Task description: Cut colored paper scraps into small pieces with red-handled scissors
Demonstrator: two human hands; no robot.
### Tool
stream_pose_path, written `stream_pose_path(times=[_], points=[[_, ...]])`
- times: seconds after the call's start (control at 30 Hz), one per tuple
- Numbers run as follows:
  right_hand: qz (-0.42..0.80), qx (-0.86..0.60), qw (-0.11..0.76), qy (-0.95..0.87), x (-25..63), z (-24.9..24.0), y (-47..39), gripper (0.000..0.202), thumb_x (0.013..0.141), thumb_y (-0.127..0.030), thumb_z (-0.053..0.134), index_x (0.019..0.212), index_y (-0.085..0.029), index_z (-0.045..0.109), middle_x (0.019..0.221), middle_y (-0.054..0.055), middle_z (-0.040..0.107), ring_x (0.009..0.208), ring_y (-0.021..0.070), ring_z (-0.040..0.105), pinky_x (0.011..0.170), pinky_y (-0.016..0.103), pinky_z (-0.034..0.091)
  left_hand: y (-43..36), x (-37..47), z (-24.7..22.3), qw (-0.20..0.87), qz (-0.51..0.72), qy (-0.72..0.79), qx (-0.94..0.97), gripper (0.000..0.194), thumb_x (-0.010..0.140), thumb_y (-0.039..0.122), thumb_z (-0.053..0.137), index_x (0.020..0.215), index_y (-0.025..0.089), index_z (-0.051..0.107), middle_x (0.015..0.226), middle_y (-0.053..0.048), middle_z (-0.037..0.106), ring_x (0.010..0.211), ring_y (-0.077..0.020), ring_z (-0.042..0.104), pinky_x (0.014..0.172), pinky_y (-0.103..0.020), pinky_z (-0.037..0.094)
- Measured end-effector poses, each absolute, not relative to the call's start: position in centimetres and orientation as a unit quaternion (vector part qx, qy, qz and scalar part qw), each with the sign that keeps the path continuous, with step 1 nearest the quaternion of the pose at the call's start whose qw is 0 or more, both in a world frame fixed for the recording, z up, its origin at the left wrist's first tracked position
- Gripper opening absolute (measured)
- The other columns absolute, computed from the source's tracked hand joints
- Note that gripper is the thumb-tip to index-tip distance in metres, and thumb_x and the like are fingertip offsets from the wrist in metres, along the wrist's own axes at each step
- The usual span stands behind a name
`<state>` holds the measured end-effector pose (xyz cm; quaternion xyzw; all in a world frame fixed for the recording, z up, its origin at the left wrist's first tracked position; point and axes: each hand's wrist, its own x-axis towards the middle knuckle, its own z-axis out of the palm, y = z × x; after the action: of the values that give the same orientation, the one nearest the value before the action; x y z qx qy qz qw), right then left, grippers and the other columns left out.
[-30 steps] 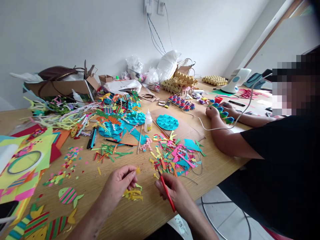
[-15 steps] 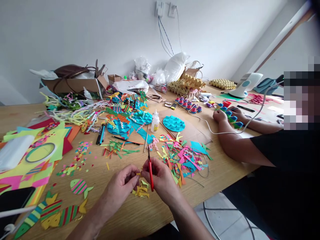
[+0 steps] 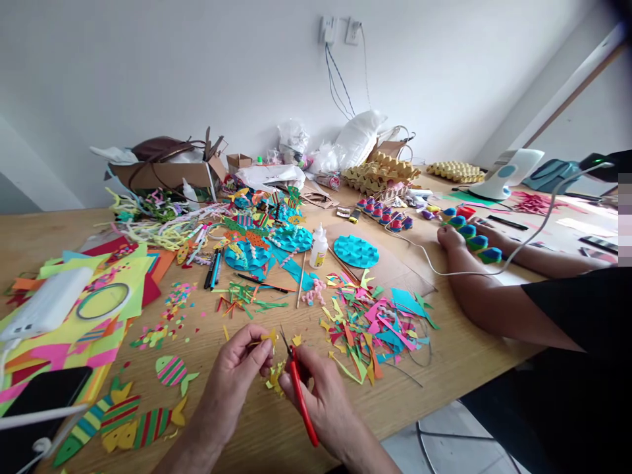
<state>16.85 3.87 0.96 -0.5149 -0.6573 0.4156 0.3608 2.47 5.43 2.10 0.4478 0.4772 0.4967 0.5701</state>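
Note:
My left hand (image 3: 241, 368) pinches a small yellow paper piece (image 3: 270, 337) between thumb and fingers. Red-handled scissors (image 3: 300, 395) are held in my right hand (image 3: 323, 392), their dark blades pointing up and left, close to the yellow piece. Below and between my hands, yellow scraps (image 3: 275, 380) lie on the wooden table (image 3: 237, 434). To the left of my left hand lie a striped paper fish (image 3: 170, 370) and several more striped fish (image 3: 151, 424).
Colored paper scraps (image 3: 380, 329) spread to the right, near a glue bottle (image 3: 319, 248) and a blue carton disc (image 3: 356, 251). Left are paper sheets (image 3: 118, 296) and a phone (image 3: 59, 392). A person's arm (image 3: 494, 309) reaches in from the right, by a painted egg-carton strip (image 3: 476, 242).
The scissors have turned, with blades now tilted left toward the yellow piece. My hands have moved slightly apart, showing more of that piece. The whole view has shifted a little.

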Motion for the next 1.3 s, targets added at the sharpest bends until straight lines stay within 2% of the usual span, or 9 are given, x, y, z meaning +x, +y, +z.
stream_pose_path(times=[0.3, 0.53, 0.8, 1.07, 1.3], points=[[0.42, -0.505, 0.341, -0.673, 16.8, 0.9, 3.7, 0.022, 0.077, -0.033, 0.054, 0.065, -0.018, 0.043, 0.057, -0.006, 0.038, 0.052, 0.0088, 0.033, 0.049, 0.02, 0.025, 5.3, 2.7, 2.7, 0.587, 0.486, 0.459, 0.457, 0.009, 0.078, 0.024, 0.058, 0.073, 0.018, 0.061, 0.063, 0.002, 0.059, 0.063, -0.0125, 0.052, 0.061, -0.021, 0.044], [0.423, -0.511, 0.337, -0.668, 16.7, 1.2, 3.9, 0.034, 0.077, -0.048, 0.052, 0.062, -0.018, 0.043, 0.055, -0.005, 0.037, 0.051, 0.0087, 0.032, 0.047, 0.02, 0.024, 5.3, 2.8, 2.9, 0.601, 0.467, 0.458, 0.459, 0.009, 0.074, 0.024, 0.059, 0.068, 0.017, 0.061, 0.061, 0.001, 0.06, 0.061, -0.0144, 0.055, 0.059, -0.023, 0.045], [0.414, -0.518, 0.334, -0.67, 17.0, 0.5, 3.9, 0.043, 0.075, -0.056, 0.05, 0.057, -0.018, 0.04, 0.051, -0.006, 0.031, 0.048, 0.0078, 0.025, 0.043, 0.02, 0.019, 5.3, 2.7, 3.0, 0.61, 0.446, 0.465, 0.461, 0.009, 0.073, 0.025, 0.06, 0.069, 0.017, 0.06, 0.06, 0.001, 0.06, 0.06, -0.0141, 0.054, 0.058, -0.022, 0.045], [0.384, -0.529, 0.311, -0.69, 17.4, 0.6, 3.9, 0.046, 0.074, -0.055, 0.051, 0.052, -0.019, 0.033, 0.047, -0.007, 0.027, 0.045, 0.007, 0.022, 0.041, 0.02, 0.017, 5.3, 2.1, 2.6, 0.596, 0.453, 0.481, 0.456, 0.006, 0.073, 0.023, 0.061, 0.075, 0.018, 0.061, 0.062, 0.002, 0.061, 0.061, -0.0139, 0.055, 0.059, -0.023, 0.045], [0.374, -0.527, 0.293, -0.705, 17.7, 0.6, 3.8, 0.048, 0.074, -0.056, 0.051, 0.05, -0.019, 0.033, 0.046, -0.007, 0.028, 0.043, 0.0066, 0.021, 0.041, 0.02, 0.017, 5.4, 1.8, 2.7, 0.601, 0.459, 0.475, 0.45, 0.005, 0.071, 0.023, 0.063, 0.072, 0.018, 0.062, 0.065, 0.003, 0.058, 0.063, -0.013, 0.056, 0.061, -0.022, 0.046]])
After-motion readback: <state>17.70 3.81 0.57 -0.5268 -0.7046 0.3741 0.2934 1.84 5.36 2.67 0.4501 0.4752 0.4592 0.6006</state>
